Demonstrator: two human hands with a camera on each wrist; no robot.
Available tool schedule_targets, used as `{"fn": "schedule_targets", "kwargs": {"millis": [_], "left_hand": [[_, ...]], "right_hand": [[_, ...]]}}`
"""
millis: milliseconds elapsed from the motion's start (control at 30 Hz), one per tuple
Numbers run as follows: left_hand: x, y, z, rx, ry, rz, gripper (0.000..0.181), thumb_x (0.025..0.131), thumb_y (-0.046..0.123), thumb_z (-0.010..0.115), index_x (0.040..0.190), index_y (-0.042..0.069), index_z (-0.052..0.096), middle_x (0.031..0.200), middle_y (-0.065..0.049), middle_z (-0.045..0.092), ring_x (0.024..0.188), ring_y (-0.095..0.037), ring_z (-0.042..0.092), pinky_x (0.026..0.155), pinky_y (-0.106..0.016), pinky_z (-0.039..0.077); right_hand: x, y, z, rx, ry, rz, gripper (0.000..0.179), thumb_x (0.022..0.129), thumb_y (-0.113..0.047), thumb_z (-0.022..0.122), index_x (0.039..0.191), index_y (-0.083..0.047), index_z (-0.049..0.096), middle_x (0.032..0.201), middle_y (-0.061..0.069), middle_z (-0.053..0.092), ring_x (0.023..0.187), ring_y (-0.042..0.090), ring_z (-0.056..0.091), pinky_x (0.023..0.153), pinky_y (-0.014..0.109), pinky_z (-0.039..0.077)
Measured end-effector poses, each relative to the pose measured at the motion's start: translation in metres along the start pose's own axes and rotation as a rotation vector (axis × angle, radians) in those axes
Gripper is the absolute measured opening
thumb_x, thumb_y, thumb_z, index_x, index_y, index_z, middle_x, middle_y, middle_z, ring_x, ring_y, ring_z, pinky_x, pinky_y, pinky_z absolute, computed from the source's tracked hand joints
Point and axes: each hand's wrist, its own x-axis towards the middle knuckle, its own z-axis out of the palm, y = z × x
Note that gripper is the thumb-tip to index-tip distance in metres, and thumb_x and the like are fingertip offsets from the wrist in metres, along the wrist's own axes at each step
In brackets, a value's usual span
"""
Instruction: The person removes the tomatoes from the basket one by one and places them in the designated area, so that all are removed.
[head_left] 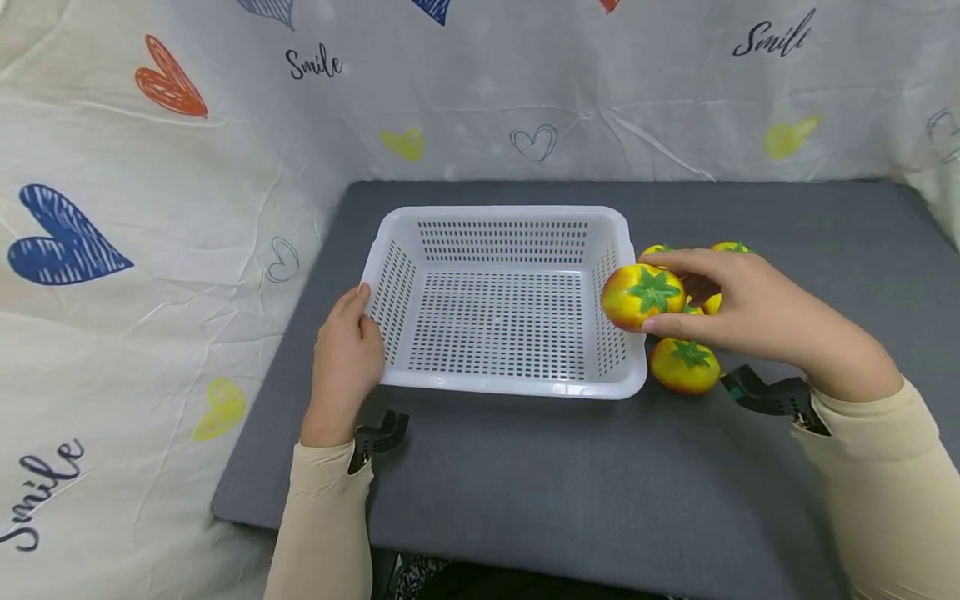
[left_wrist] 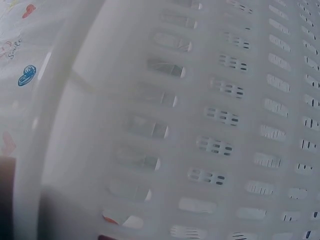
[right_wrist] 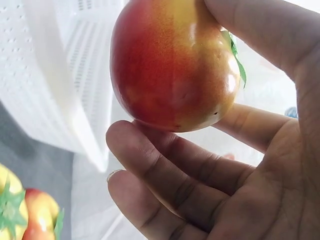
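Note:
A white perforated plastic basket point(head_left: 510, 386) sits on the grey table, and nothing lies inside it. My left hand point(head_left: 347, 354) grips its left rim, thumb on top; up close, the left wrist view shows the slotted basket wall point(left_wrist: 105, 100). Between thumb and fingers, my right hand point(head_left: 742, 304) holds a yellow-red tomato point(head_left: 633, 298) with a green star-shaped calyx, at the basket's right rim. In the right wrist view the tomato's red side point(right_wrist: 170, 70) faces the camera. Another tomato point(head_left: 684, 371) lies just below that hand, outside the basket.
Several more tomatoes lie right of the basket, partly hidden behind my right hand, one point(head_left: 731, 247) showing beyond it. Around the grey table point(head_left: 525, 475) hangs a pale cloth point(head_left: 480, 92) printed with hearts and "Smile".

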Motion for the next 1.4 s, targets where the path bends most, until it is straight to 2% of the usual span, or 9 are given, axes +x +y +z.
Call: {"fn": "schedule_targets", "kwargs": {"millis": [233, 467, 633, 733, 867, 933, 1100, 1267, 1400], "left_hand": [[0.0, 0.0, -0.001, 0.002, -0.004, -0.002, 0.05, 0.108, 0.008, 0.037, 0.157, 0.004, 0.048, 0.162, -0.013, 0.046, 0.109, -0.04, 0.064, 0.09, -0.059, 0.05], [0.0, -0.001, 0.001, -0.006, -0.007, -0.007, 0.05, 0.108, 0.009, 0.037, 0.157, 0.005, 0.048, 0.163, -0.012, 0.046, 0.107, -0.039, 0.065, 0.088, -0.057, 0.051], [0.0, -0.002, 0.0, -0.01, -0.004, 0.002, 0.05, 0.108, 0.009, 0.037, 0.157, 0.004, 0.048, 0.163, -0.012, 0.046, 0.109, -0.04, 0.064, 0.09, -0.058, 0.05], [0.001, -0.003, 0.001, -0.009, -0.002, 0.005, 0.05, 0.108, 0.009, 0.036, 0.157, 0.004, 0.048, 0.163, -0.013, 0.046, 0.109, -0.04, 0.064, 0.09, -0.059, 0.05], [0.001, -0.003, 0.002, -0.007, -0.003, 0.001, 0.05, 0.108, 0.009, 0.037, 0.157, 0.004, 0.048, 0.162, -0.013, 0.046, 0.108, -0.04, 0.064, 0.09, -0.058, 0.05], [0.002, -0.003, 0.002, -0.008, -0.007, 0.0, 0.05, 0.108, 0.009, 0.037, 0.157, 0.004, 0.048, 0.162, -0.012, 0.046, 0.107, -0.04, 0.064, 0.089, -0.057, 0.051], [-0.001, -0.003, 0.002, -0.01, -0.025, -0.013, 0.05, 0.109, 0.009, 0.037, 0.158, 0.004, 0.047, 0.163, -0.011, 0.045, 0.108, -0.039, 0.064, 0.089, -0.056, 0.051], [-0.003, -0.004, 0.0, -0.011, -0.018, -0.013, 0.05, 0.108, 0.008, 0.037, 0.157, 0.003, 0.047, 0.163, -0.012, 0.046, 0.109, -0.04, 0.064, 0.09, -0.056, 0.05], [-0.002, -0.002, 0.001, -0.015, -0.007, -0.002, 0.05, 0.108, 0.009, 0.038, 0.157, 0.004, 0.048, 0.162, -0.012, 0.047, 0.109, -0.039, 0.064, 0.091, -0.057, 0.05]], "right_hand": [[-0.011, 0.017, -0.002, -0.009, 0.016, 0.047, 0.072, 0.085, -0.04, 0.089, 0.149, -0.019, 0.061, 0.115, 0.004, 0.069, 0.102, 0.022, 0.062, 0.08, 0.012, 0.042], [-0.02, 0.03, -0.003, -0.015, 0.021, 0.107, 0.074, 0.085, -0.041, 0.088, 0.15, -0.02, 0.06, 0.123, 0.01, 0.07, 0.106, 0.026, 0.063, 0.079, 0.01, 0.041], [-0.027, 0.04, -0.002, -0.027, 0.062, 0.118, 0.074, 0.083, -0.039, 0.091, 0.148, -0.02, 0.062, 0.121, 0.011, 0.072, 0.098, 0.017, 0.064, 0.077, 0.007, 0.04], [-0.031, 0.046, -0.002, -0.035, 0.068, 0.131, 0.076, 0.083, -0.038, 0.091, 0.149, -0.016, 0.061, 0.123, 0.016, 0.072, 0.098, 0.02, 0.066, 0.075, 0.007, 0.04], [-0.038, 0.056, -0.001, -0.056, 0.049, 0.175, 0.08, 0.084, -0.04, 0.09, 0.151, -0.01, 0.058, 0.133, 0.025, 0.066, 0.102, 0.037, 0.069, 0.071, 0.013, 0.043], [-0.042, 0.062, 0.0, -0.064, 0.042, 0.194, 0.082, 0.084, -0.041, 0.089, 0.151, -0.007, 0.057, 0.135, 0.029, 0.064, 0.101, 0.04, 0.069, 0.07, 0.017, 0.046], [-0.056, 0.076, 0.007, -0.081, 0.051, 0.242, 0.082, 0.086, -0.044, 0.087, 0.151, -0.004, 0.056, 0.132, 0.03, 0.064, 0.097, 0.039, 0.069, 0.066, 0.022, 0.048], [-0.071, 0.091, 0.014, -0.097, 0.063, 0.262, 0.08, 0.09, -0.041, 0.084, 0.151, 0.001, 0.053, 0.131, 0.035, 0.061, 0.093, 0.042, 0.067, 0.07, 0.045, 0.056], [-0.084, 0.105, 0.019, -0.111, 0.071, 0.289, 0.082, 0.091, -0.04, 0.083, 0.151, 0.005, 0.05, 0.132, 0.039, 0.057, 0.092, 0.046, 0.066, 0.068, 0.048, 0.055]]}}
